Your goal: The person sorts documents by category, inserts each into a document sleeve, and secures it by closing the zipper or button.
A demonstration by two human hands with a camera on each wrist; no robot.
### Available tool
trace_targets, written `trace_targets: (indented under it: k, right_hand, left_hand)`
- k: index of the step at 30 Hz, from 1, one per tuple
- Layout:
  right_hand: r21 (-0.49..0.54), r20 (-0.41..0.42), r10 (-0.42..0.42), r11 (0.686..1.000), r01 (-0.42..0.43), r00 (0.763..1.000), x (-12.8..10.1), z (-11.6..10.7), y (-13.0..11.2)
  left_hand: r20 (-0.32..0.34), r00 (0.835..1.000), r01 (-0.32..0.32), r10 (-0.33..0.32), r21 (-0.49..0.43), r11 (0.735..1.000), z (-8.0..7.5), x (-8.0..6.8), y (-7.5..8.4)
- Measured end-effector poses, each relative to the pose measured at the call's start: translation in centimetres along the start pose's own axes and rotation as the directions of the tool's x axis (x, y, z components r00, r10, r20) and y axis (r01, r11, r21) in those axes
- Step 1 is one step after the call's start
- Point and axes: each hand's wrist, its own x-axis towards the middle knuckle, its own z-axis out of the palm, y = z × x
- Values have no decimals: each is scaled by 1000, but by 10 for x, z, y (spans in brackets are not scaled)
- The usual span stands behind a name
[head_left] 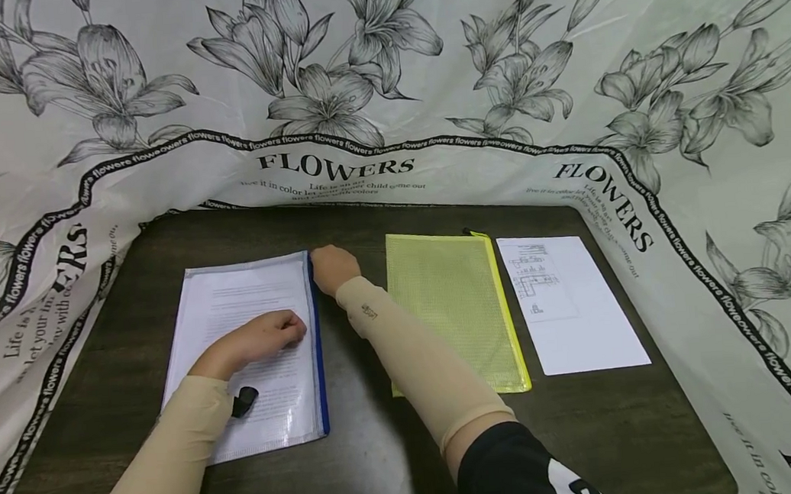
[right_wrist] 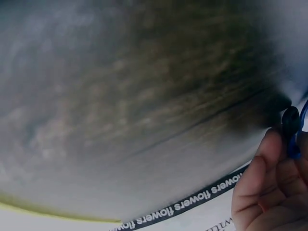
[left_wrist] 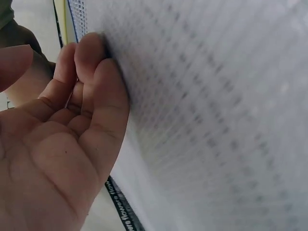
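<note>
A clear mesh zip pouch (head_left: 254,287) with a blue zip edge lies on the table, and a printed sheet shows through it. My left hand (head_left: 254,341) rests on the pouch with its fingers loosely bent, holding nothing; in the left wrist view the fingers (left_wrist: 110,96) touch the mesh. At the pouch's upper right corner is my right hand (head_left: 335,269). In the right wrist view, that hand (right_wrist: 274,187) pinches a black zip pull (right_wrist: 290,120) beside the blue zip end. Part of the pull is cut off by the frame's edge.
Right of the blue-edged pouch lies a yellow mesh zip pouch (head_left: 441,305), partly under my right forearm. Farther right is a white sheet (head_left: 579,318) with a printed diagram. A flower-patterned white cloth (head_left: 363,173) surrounds the dark wooden table (head_left: 362,463).
</note>
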Motion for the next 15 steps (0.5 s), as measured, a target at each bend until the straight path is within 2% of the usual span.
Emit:
trace_targets:
  k: [3, 6, 9, 12, 15]
  right_hand:
    - [5, 2, -9, 1000, 9, 1000, 3, 2, 4]
    - [23, -11, -13, 1000, 13, 1000, 8, 4, 8]
    - [27, -29, -2, 1000, 3, 1000, 12, 4, 10]
    - [36, -21, 7, 999, -6, 1000, 11, 3, 11]
    - [46, 1, -6, 999, 5, 1000, 9, 3, 8]
  left_hand:
    - [21, 1000, -16, 15, 29, 999, -5, 6, 3]
    - [23, 999, -25, 23, 84, 996, -19, 17, 7]
    - [-40, 998, -32, 40, 189, 982, -38, 34, 14]
    - [-138, 988, -19, 67, 324, 946, -54, 55, 15]
    - [-186, 980, 5, 65, 356, 934, -64, 72, 13]
